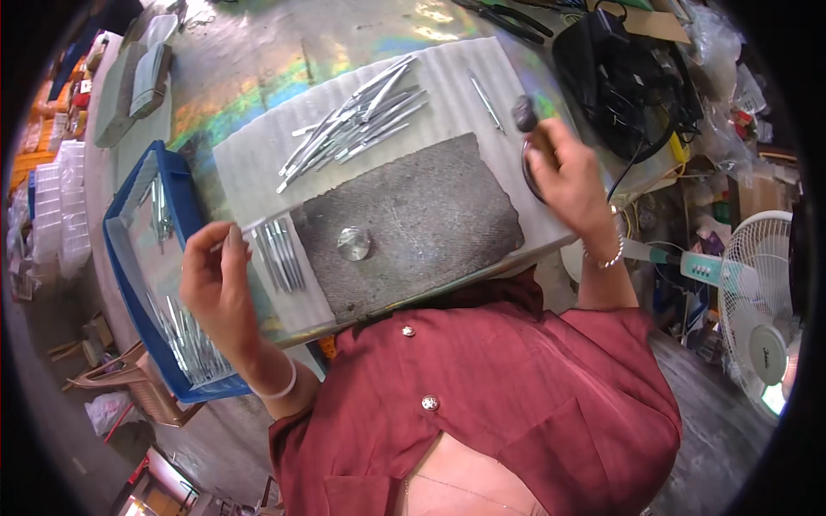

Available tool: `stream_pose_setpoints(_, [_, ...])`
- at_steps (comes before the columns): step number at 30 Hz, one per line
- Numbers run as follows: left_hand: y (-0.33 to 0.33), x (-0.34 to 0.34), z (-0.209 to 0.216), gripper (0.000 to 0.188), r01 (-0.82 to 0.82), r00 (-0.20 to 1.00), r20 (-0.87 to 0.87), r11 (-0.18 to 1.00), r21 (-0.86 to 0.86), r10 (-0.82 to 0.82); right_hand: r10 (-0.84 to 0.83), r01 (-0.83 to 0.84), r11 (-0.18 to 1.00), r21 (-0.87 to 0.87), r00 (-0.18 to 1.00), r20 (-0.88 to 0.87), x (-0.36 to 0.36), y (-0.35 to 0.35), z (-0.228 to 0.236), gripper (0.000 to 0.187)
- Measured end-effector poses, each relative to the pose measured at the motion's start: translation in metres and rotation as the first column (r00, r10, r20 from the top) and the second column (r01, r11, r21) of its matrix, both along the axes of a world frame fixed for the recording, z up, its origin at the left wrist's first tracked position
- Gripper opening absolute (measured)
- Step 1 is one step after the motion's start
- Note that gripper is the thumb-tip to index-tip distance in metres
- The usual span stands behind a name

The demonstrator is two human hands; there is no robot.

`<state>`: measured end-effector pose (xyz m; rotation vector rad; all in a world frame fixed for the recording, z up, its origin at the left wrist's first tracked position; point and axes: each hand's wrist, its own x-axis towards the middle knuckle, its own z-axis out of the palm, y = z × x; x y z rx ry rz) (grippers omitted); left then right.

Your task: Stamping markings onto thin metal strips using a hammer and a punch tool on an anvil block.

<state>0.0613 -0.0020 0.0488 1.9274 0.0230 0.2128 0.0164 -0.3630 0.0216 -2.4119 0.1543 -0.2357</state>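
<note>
My left hand (pixel 219 279) is raised between the blue tray and a row of slim metal rods (pixel 280 255), its fingers bent together. Whether a thin piece sits in them I cannot make out. On the right, my right hand (pixel 564 176) curls over a dark, round-edged object (pixel 531 175), mostly hidden under the fingers. A small dark lump (pixel 523 113) shows just beyond its fingertips. Between the hands lies a worn grey slab (pixel 422 215) with a short, shiny metal disc (pixel 354 243) on it. A loose pile of silvery rods (pixel 357 116) rests farther back, and a single rod (pixel 487 101) lies apart.
White foam sheet (pixel 249 159) lies under the slab and rods. The blue tray (pixel 182 185) at the left holds more rods. Farther off are long grey blocks (pixel 138 82), black-handled pliers (pixel 516 21), a black bag-like bundle (pixel 602 77) and a white fan (pixel 757 284) at right.
</note>
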Motion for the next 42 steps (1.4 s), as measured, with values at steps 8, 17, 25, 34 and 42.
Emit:
stream_pose_setpoints(8, [-0.007, -0.045, 0.009, 0.011, 0.178, 0.984, -0.07, 0.945, 0.276, -0.165, -0.105, 0.091, 0.993, -0.077, 0.973, -0.204, -0.013, -0.066, -0.02, 0.024])
stream_pose_setpoints(17, [-0.015, -0.046, -0.007, 0.013, 0.206, 0.976, -0.109, 0.963, 0.175, -0.189, -0.178, 0.096, 0.95, -0.297, 0.948, -0.265, -0.008, -0.061, -0.037, 0.03])
stream_pose_setpoints(25, [-0.026, -0.046, -0.025, 0.014, 0.353, 0.933, -0.16, 0.908, 0.227, -0.323, -0.189, 0.1, 0.943, -0.316, 0.946, -0.263, -0.002, -0.062, -0.044, 0.021])
stream_pose_setpoints(34, [-0.024, -0.045, -0.031, 0.011, 0.382, 0.904, -0.264, 0.913, 0.145, -0.336, -0.201, 0.155, 0.97, -0.189, 0.945, -0.259, -0.005, -0.067, -0.039, 0.021])
stream_pose_setpoints(42, [-0.023, -0.045, -0.035, 0.01, 0.368, 0.908, -0.255, 0.924, 0.103, -0.333, -0.167, 0.182, 0.983, 0.019, 0.933, -0.32, -0.008, -0.073, -0.037, 0.011])
